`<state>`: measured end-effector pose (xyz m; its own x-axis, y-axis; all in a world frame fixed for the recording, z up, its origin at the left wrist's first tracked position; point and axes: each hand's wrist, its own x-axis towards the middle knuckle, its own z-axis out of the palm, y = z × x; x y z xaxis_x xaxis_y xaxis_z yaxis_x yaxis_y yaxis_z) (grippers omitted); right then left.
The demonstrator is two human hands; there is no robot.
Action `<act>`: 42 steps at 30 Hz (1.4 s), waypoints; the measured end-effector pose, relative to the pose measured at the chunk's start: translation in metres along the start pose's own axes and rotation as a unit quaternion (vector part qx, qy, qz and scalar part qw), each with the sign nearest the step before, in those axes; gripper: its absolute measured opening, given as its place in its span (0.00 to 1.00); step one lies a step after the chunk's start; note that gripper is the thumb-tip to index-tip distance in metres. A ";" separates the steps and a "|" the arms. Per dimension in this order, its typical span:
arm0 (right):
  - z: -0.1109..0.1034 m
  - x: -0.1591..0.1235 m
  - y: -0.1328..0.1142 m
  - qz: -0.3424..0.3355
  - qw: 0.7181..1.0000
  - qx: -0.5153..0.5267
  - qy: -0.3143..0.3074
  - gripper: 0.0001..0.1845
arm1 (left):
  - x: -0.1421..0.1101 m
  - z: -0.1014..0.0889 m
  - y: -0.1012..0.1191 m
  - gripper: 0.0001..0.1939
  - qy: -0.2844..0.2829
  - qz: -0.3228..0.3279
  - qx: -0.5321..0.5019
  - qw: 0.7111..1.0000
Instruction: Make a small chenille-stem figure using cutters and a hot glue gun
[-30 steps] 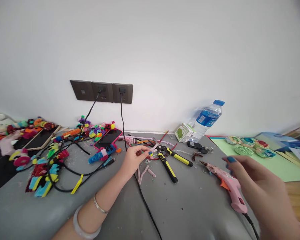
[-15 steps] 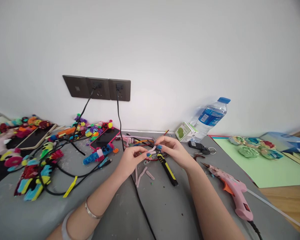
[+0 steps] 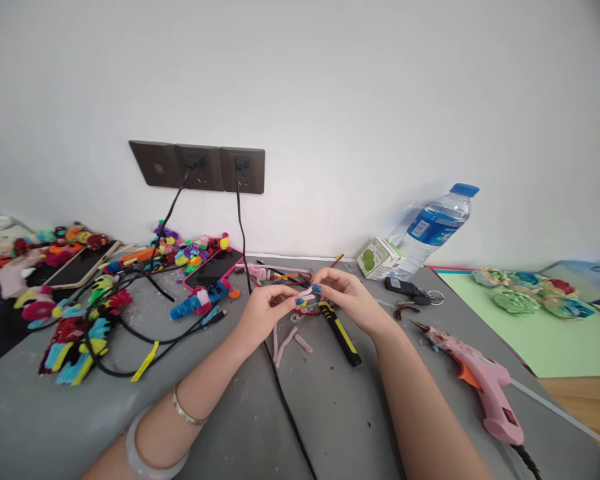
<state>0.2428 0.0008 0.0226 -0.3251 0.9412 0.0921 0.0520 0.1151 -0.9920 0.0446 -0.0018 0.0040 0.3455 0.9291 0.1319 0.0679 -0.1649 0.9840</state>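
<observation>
Between my two hands is a short pale pink pipe cleaner, pinched at both ends. My left hand grips its left end between thumb and index finger. From the other side my right hand pinches the right end, blue-painted thumbnail showing. Just below lie loose pink pipe cleaner pieces on the grey table. A black-and-yellow handled tool rests under my right hand, its far end hidden. Behind my fingers sits a partly covered heap of coloured pipe cleaners.
A pink glue gun lies at right, near a key fob. A water bottle and a small green-white box stand by the wall. Black cables cross the table. Fuzzy colourful figures and a phone are at left.
The pink pipe cleaner has become more level between my fingers, and my hands have drawn slightly closer together. The whole view has shifted a little.
</observation>
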 end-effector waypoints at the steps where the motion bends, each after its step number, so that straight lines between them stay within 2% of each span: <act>1: 0.000 0.000 0.000 -0.001 1.000 -0.003 0.001 0.16 | 0.000 0.000 0.001 0.11 0.009 0.003 0.010 1.000; 6: 0.000 -0.001 -0.001 -0.007 1.000 -0.004 0.009 0.17 | -0.002 0.000 0.002 0.11 0.055 0.024 0.023 0.998; 13: 0.003 -0.001 -0.001 -0.020 1.000 -0.017 0.012 0.17 | -0.003 0.002 0.000 0.08 0.077 0.049 -0.005 0.996; 26: 0.006 -0.004 -0.008 -0.021 0.999 -0.032 -0.024 0.15 | -0.003 -0.003 -0.003 0.05 0.086 0.122 0.037 0.988; 34: 0.009 -0.003 -0.011 -0.018 0.999 -0.034 -0.010 0.14 | -0.002 -0.003 -0.005 0.05 0.118 0.175 0.056 0.976; 42: 0.009 -0.003 -0.009 -0.034 0.998 -0.047 0.003 0.12 | -0.001 -0.003 -0.005 0.06 0.134 0.172 0.055 0.974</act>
<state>0.2347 -0.0064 0.0306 -0.3254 0.9319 0.1600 0.1189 0.2082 -0.9708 0.0413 -0.0012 -0.0007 0.1097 0.8637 0.4918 0.0961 -0.5017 0.8597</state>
